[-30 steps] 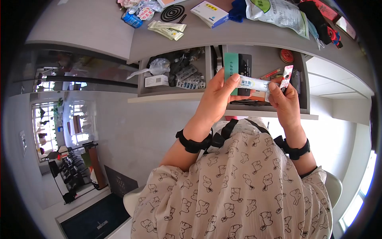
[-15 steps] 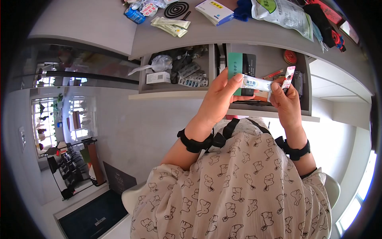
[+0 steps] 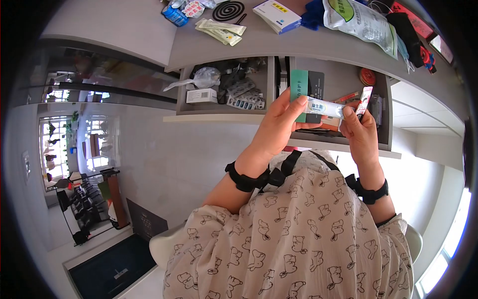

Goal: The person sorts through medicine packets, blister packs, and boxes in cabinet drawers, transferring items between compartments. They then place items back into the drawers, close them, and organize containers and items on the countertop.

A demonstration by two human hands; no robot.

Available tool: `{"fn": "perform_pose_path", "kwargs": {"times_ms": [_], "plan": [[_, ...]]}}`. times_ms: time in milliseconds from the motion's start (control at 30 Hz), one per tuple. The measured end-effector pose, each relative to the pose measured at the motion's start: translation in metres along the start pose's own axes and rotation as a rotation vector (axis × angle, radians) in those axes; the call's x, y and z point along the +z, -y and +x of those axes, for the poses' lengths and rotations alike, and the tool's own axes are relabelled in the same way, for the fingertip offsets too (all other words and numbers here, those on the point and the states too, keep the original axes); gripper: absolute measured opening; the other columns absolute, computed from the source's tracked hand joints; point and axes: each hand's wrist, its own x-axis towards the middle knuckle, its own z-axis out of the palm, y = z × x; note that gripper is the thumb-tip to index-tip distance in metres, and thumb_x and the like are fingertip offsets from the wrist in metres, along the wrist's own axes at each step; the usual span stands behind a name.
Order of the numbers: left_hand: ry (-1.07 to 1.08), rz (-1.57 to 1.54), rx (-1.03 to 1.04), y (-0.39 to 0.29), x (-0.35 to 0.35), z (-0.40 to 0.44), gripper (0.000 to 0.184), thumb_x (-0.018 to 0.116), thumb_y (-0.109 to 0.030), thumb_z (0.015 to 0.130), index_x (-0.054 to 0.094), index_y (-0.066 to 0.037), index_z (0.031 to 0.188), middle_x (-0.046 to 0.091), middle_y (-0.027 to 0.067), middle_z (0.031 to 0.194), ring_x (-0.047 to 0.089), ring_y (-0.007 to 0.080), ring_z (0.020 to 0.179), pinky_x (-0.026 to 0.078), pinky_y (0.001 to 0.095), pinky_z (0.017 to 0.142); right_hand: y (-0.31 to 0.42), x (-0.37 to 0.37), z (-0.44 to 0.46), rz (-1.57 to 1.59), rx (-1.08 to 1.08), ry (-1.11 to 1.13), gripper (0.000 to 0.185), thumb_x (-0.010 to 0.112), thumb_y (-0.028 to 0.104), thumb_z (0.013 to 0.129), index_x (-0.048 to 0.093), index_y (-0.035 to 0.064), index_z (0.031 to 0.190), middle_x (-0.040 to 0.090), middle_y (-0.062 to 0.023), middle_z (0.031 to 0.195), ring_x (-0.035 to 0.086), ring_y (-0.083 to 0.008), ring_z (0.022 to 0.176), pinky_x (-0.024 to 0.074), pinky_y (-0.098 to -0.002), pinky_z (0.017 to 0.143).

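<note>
Above the open drawer [image 3: 341,74], the white packet [image 3: 324,107] spans both hands. Possible fault: the green-and-black card [image 3: 299,82] could slip into the drawer if the left hand [image 3: 278,123] loosens; likewise the slim sachet [image 3: 366,97], should the right hand [image 3: 362,137] relax. Pose: forearms reach forward, converging. Left thumb presses the packet over the card, fingers curled beneath; right thumb and fingers pinch its other end, sachet tucked alongside.

"益生菌" on wht sachet [image 3: 324,107], grn/blk card [image 3: 307,87] txt — too blurry, wht/blue box [image 3: 277,16] lbl — illeg.
</note>
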Motion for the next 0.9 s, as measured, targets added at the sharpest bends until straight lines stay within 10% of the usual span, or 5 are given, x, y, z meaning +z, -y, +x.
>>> {"fn": "perform_pose_path", "kwargs": {"times_ms": [433,900], "plan": [[-0.046,-0.002,0.030,0.002,-0.007,0.003,0.030,0.041,-0.023,0.092,0.042,-0.003,0.115,0.057,0.0127,0.102,0.060,0.0244,0.090,0.053,0.0385,0.076,-0.002,0.003,0.004,0.131,0.071,0.011,0.030,0.048,0.033,0.091,0.053,0.0043,0.089,0.032,0.0047,0.055,0.029,-0.0050,0.049,0.0241,-0.0199,0.047],[-0.135,0.355,-0.111,0.016,-0.043,-0.004,0.031,0.054,-0.014,0.086,0.045,-0.002,0.113,0.060,0.0102,0.094,0.060,0.0170,0.085,0.054,0.0295,0.066,-0.009,0.001,0.009,-0.273,0.387,0.368,0.022,0.057,0.023,0.086,0.054,0.0021,0.085,0.053,-0.0013,0.059,0.048,-0.0067,0.050,0.0390,-0.0222,0.047]]}}
